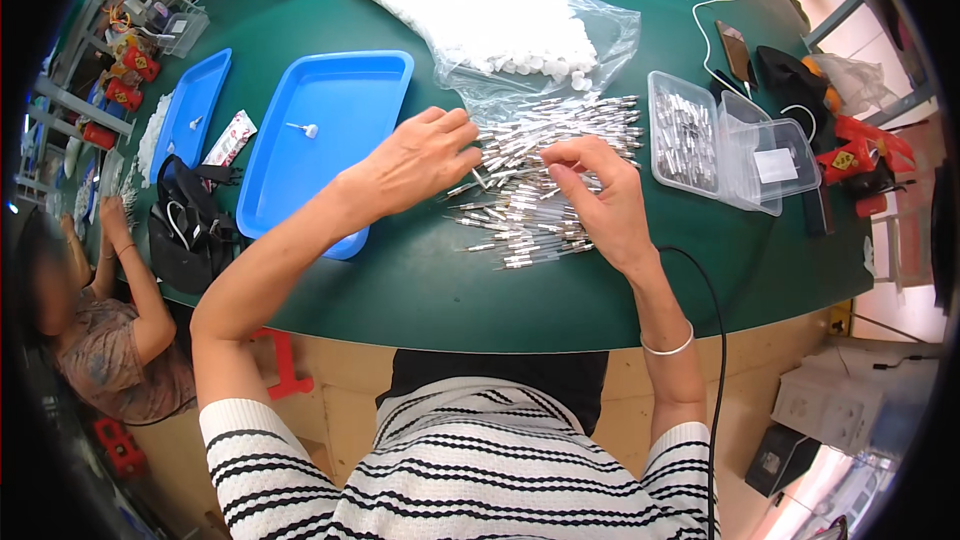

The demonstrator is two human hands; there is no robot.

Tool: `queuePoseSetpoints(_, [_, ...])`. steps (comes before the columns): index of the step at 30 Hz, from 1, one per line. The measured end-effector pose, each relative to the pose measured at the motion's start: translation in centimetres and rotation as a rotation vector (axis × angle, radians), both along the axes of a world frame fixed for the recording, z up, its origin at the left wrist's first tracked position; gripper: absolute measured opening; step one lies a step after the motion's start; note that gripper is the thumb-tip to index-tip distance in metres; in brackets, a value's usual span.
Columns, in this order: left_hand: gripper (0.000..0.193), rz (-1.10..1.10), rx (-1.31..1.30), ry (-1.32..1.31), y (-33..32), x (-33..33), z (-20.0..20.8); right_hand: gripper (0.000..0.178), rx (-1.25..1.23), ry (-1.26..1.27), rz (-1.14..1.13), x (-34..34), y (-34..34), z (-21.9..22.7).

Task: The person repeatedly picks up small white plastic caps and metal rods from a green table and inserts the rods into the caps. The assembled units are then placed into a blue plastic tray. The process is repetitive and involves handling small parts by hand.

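My left hand [428,158] is closed over the left side of a loose pile of slim metal-and-clear rods [530,225]. A short silver rod [479,179] sticks out under its fingertips. Curled over the pile's right side, my right hand [606,198] has thumb and forefinger brought together in a pinch; what is between them is too small to make out. Beyond the pile lies a large clear bag [470,0] of small white pieces, some spilling at its mouth. To the left, a blue tray [262,165] bears one white-capped piece [308,130] with a thin stem.
On the right stand a clear box [655,155] of similar rods and another clear container [748,195]. A phone [735,52] with a white cable lies behind them. Left are a black bag [180,255] and a second blue tray [205,90]. Another person [115,340] sits far left.
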State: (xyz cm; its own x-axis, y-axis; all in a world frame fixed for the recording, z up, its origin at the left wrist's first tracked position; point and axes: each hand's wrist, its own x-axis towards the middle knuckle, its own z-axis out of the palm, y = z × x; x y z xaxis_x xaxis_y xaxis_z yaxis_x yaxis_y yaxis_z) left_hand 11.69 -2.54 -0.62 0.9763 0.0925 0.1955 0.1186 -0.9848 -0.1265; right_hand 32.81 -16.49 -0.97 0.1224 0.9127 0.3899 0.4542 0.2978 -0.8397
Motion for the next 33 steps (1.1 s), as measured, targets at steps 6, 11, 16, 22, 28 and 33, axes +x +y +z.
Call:
queuePoseSetpoints(6, [0.018,0.065,0.165,0.001,-1.4,-2.3,5.4,0.018,0.065,-0.247,0.083,-2.0,1.6,0.8])
queuePoseSetpoints(11, [0.015,-0.041,0.220,-0.123,-2.8,-0.4,7.2,0.018,0.136,-0.279,0.158,-3.3,2.9,1.0])
queuePoseSetpoints(16, [0.017,0.038,-0.047,-0.402,-1.2,2.2,6.0,0.012,0.040,-0.140,0.041,-0.9,1.9,1.1])
queuePoseSetpoints(22, [0.012,0.426,-0.240,-0.238,5.6,7.6,-2.3,0.009,0.009,0.387,-0.187,2.5,1.2,-0.9])
queuePoseSetpoints(28, [0.016,0.571,-0.146,-0.277,8.1,11.0,-4.8,0.006,0.002,0.392,-0.241,3.0,0.5,-0.6])
queuePoseSetpoints(33, [0.013,0.610,-0.269,-0.379,9.1,9.8,-5.4,0.008,0.060,0.396,-0.198,1.9,1.2,-1.3])
